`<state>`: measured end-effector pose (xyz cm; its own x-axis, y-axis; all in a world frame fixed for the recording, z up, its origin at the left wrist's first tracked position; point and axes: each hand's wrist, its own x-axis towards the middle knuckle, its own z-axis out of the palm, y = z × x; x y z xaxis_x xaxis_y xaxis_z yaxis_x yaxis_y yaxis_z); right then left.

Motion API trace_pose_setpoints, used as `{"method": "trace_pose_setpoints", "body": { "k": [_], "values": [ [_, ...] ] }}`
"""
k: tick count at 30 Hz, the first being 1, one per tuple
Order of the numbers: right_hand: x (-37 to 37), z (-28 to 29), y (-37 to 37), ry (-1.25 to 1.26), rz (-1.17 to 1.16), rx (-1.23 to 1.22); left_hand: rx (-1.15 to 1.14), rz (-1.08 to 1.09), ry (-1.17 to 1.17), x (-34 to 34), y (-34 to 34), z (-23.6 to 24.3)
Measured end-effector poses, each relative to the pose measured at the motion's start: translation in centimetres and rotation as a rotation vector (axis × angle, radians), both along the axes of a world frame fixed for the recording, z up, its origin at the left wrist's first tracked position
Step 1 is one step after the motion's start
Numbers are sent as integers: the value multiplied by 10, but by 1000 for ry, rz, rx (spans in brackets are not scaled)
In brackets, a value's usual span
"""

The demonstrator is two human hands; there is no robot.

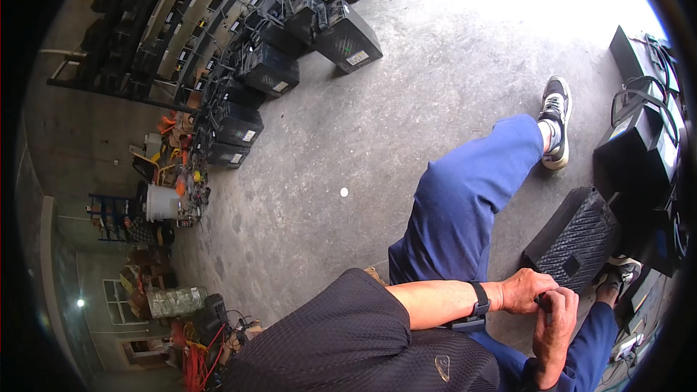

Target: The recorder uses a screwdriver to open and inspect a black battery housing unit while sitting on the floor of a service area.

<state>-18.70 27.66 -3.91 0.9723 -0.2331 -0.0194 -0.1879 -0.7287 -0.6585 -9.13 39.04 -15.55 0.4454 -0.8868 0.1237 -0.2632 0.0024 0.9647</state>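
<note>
Well left of the black ribbed plastic box (577,236), we see a dark metal rack (170,36), its upper end cut off. Farther down, also left of the box, stands one white round bucket (161,202) amid clutter too jumbled to count. Nearer the box, we count at least six smooth black block-shaped cases (350,38) in an overlapping row, then one small white disc (344,192) on rough concrete. Just below the box, our left hand (519,291), behind one black wristband (480,299), has its fingers curled inward; our right hand (555,328) meets it, fingers bent. Between them sits a small dark thing (540,301), mostly hidden; we cannot tell which fingers grasp it, nor whether either hand touches the box. Two laced shoes (555,122) flank the box, one partly covered. Right of it, black cases with looped cables (642,141) merge into shadow.
</note>
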Motion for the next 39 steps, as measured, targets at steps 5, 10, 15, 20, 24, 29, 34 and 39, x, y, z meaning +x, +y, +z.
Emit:
{"method": "trace_pose_setpoints", "body": {
  "k": [5, 10, 15, 20, 24, 29, 34, 39],
  "values": [
    [1, 9, 7, 72, -142, 14, 32, -12, 29, 3, 2, 5],
    [1, -1, 0, -32, 31, -21, -38, 34, -6, 3, 1, 7],
    [-4, 5, 3, 123, -108, 91, -13, -7, 46, 5, 3, 9],
    [4, 0, 3, -35, 54, -22, -7, 27, 17, 3, 4, 4],
    [0, 8, 8, 144, -137, 119, 49, -44, 53, 5, 6, 6],
    [1, 7, 4, -45, -14, -17, -94, -29, 22, -5, -5, -4],
    [3, -3, 2, 51, -81, -12, -12, -43, -3, 13, 7, 6],
    [1, -4, 2, -68, 0, -17, 28, -13, -9, 11, 6, 1]
  ]
}}
